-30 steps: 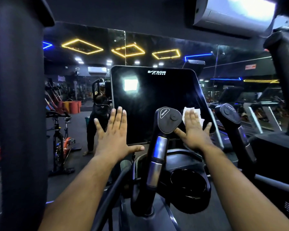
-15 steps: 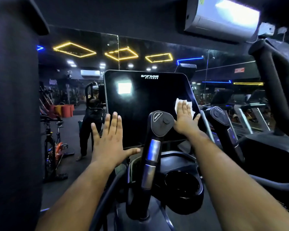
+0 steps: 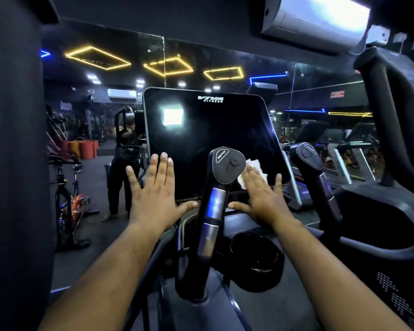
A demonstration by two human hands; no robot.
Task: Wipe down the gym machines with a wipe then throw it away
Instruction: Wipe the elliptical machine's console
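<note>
1. Wipe point(image 3: 253, 174) lay flat on the lower right of the screen point(image 3: 208, 144), under right hand point(image 3: 261, 197).
2. R fingers were straight, slightly spread, pressing the wipe.
3. Left hand point(image 3: 153, 194) had fingers spread, flat by the screen's lower left edge.
4. Wipe looked thin, soft, light; prob. bunches up, so best kept under a flat palm.

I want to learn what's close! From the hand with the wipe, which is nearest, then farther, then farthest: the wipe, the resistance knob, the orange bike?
From the right hand, head view:
1. Wipe, under its fingers, on the screen.
2. Resistance knob, just to its left, atop the handle.
3. Orange bike, far left, on the floor.
</note>
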